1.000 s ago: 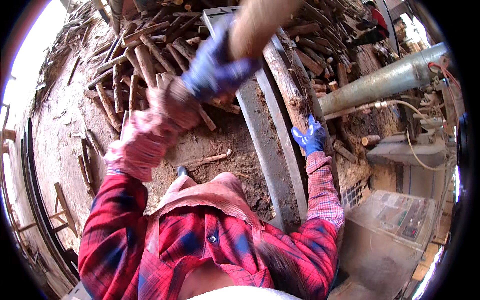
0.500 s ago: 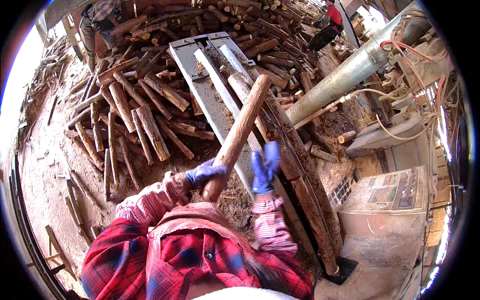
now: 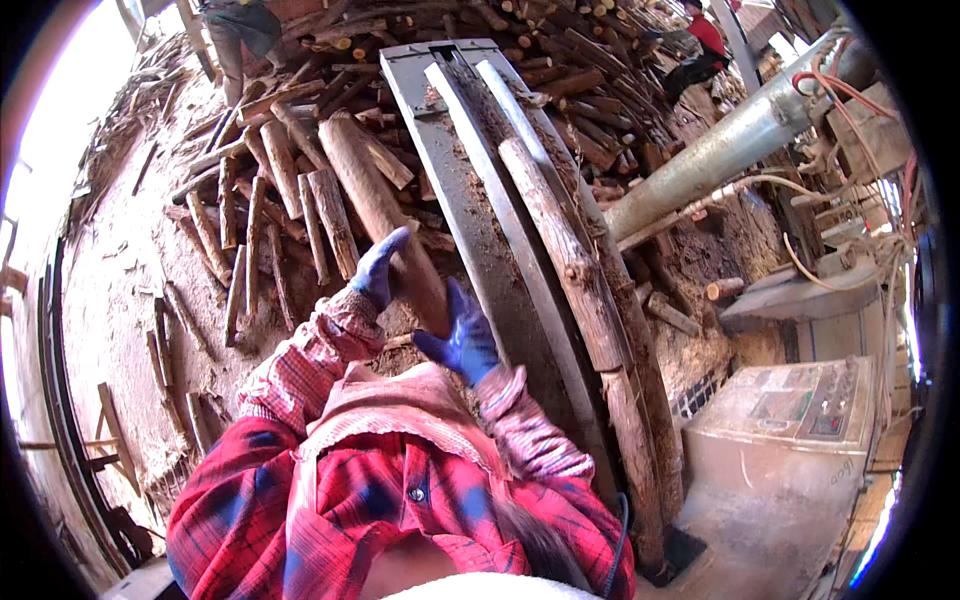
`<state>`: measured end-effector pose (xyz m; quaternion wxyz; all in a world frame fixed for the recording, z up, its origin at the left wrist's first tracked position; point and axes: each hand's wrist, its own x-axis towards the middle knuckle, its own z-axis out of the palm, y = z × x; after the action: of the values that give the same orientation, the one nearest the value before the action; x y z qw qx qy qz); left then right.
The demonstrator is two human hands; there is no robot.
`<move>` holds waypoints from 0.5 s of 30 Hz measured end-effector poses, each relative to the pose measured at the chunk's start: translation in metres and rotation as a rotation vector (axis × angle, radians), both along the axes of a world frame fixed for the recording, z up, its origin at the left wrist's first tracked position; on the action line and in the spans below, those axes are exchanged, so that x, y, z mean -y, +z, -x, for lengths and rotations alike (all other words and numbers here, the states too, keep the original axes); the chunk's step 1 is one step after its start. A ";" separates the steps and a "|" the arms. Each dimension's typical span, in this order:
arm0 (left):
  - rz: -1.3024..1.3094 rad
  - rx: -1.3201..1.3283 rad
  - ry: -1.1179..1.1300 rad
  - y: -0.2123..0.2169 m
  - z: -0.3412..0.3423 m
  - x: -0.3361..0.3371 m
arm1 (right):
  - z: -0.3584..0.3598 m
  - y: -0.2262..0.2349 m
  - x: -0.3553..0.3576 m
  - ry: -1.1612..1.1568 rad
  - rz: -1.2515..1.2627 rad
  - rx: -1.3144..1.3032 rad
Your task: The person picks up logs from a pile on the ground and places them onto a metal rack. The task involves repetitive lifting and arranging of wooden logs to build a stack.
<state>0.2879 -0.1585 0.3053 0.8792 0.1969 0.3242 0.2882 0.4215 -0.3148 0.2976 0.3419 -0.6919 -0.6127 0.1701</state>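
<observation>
While both forearms rise from the lower edge in red plaid sleeves, the left hand (image 3: 380, 268) and the right hand (image 3: 462, 340), each in a blue glove, hold the near end of a peeled log (image 3: 375, 205). The left fingers (image 3: 392, 243) curl over the log's upper left side; the right fingers are wrapped against its lower end, closed on the wood. The log slants up and away to the left, its far end over a heap of split sticks (image 3: 265, 215) lying on the sawdust-covered ground (image 3: 120, 270). Just right of the hands runs a long grey metal feed bed (image 3: 470, 190), and a rough barked log (image 3: 560, 250) lies along its right rail. Beside it, at lower right, stands a dusty control box (image 3: 800, 410). Farther off, a grey pipe (image 3: 720, 150) crosses diagonally, and a large stack of logs (image 3: 590, 70) fills the background, where a person in red (image 3: 705, 45) is bent over.
</observation>
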 end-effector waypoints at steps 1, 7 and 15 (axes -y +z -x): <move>-0.093 -0.084 0.103 0.009 -0.006 0.009 | -0.002 -0.026 0.002 -0.017 0.033 0.064; -0.701 0.016 0.026 0.118 -0.022 -0.015 | -0.017 0.035 -0.060 0.088 -0.276 -0.685; -1.294 -0.422 0.047 0.145 0.016 -0.021 | -0.162 0.178 -0.254 -0.034 -0.624 0.032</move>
<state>0.2715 -0.1379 0.4501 0.4957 0.7281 0.2552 0.3988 0.5838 -0.0607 0.4758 0.5309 -0.5662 -0.6291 -0.0429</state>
